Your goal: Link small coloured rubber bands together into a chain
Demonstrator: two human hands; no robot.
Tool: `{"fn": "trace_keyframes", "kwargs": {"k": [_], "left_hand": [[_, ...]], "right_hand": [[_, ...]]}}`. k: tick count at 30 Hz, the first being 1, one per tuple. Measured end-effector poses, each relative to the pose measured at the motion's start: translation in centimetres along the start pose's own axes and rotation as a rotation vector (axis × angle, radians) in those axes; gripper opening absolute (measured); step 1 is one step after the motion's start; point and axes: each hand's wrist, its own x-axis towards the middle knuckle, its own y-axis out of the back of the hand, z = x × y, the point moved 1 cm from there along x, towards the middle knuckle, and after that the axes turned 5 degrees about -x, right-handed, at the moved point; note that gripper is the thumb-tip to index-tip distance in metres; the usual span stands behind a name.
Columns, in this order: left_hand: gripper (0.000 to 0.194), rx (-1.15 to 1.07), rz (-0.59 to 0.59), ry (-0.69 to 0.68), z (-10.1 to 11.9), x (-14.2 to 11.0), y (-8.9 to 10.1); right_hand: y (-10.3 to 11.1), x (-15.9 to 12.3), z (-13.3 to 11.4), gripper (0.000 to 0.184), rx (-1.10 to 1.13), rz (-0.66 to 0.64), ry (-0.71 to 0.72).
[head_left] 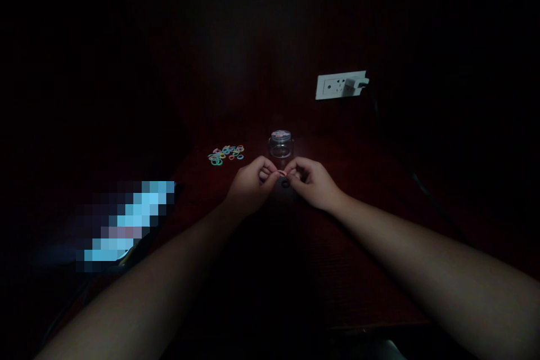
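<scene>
The step in hand appears to be working a small pinkish band (281,172) between 2 hands. The left hand (250,182) pinches its left end with thumb and fingertips, and the right hand (313,181) pinches the other; both are nearly closed. The band is at the near side of a lidded jar (280,148), with a loose cluster of colored bands (226,152) to the left on the dark surface (371,185). The next move would call for light, matched pinches, since the band is small and the light dim.
</scene>
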Motion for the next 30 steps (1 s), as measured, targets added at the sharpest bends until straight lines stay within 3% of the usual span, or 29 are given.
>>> {"fn": "trace_keyframes", "kwargs": {"k": [4,9,16,30], "left_hand": [[0.015,0.003,0.006,0.001,0.00,0.02,-0.06],[0.014,-0.027,0.013,-0.009,0.19,0.01,-0.21],[0.028,-0.034,-0.030,-0.036,0.10,0.02,-0.17],[0.019,0.020,-0.015,-0.040,0.07,0.10,-0.06]], "right_hand": [[-0.12,0.04,0.02,0.012,0.000,-0.009,-0.003],[0.12,0.24,0.26,0.012,-0.137,0.075,0.071],[0.02,0.18,0.24,0.010,-0.100,0.037,0.019],[0.17,0.24,0.08,0.013,-0.159,0.085,0.003]]}}
